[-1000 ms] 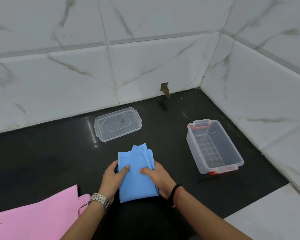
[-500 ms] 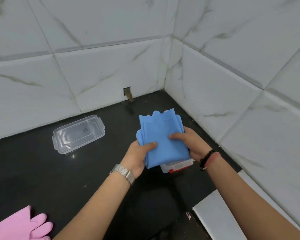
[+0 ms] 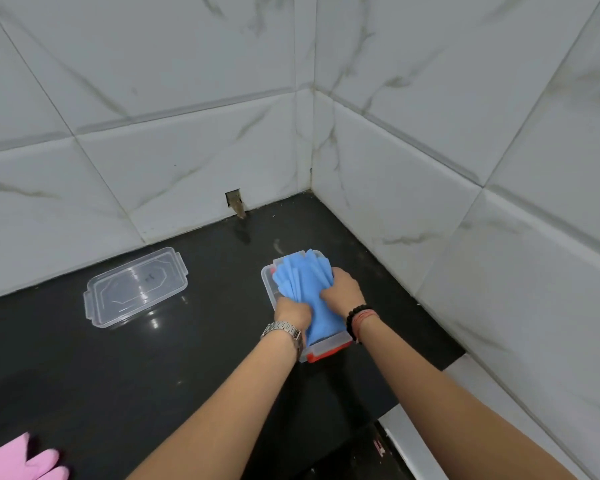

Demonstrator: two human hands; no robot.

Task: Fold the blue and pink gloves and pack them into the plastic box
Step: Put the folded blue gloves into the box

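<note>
Head view: the folded blue gloves (image 3: 303,284) are being pressed down into the plastic box (image 3: 266,277), which sits on the black counter (image 3: 118,375) near the tiled corner, at about 3 o'clock from the loose clear lid (image 3: 136,287). The left hand (image 3: 291,311) is closed on the near left part of the bundle, at roughly 7 o'clock of the box; the right hand (image 3: 342,289) grips the right side at about 4 o'clock, fingers curled over the fabric. The far edges of the gloves fan up and stand above the far rim at 12 o'clock, so the bundle is not yet seated.

To do this step well, I judge that both palms should push straight down and slide toward 12 o'clock, flattening the fanned layers below the rim before letting go; the material looks springy and may rebound. Leave room on top, since the pink gloves (image 3: 21,462), well apart at 8 o'clock on the counter's near edge, still need folding and packing. The red latch (image 3: 326,355) at 6 o'clock should stay clear of fabric.
</note>
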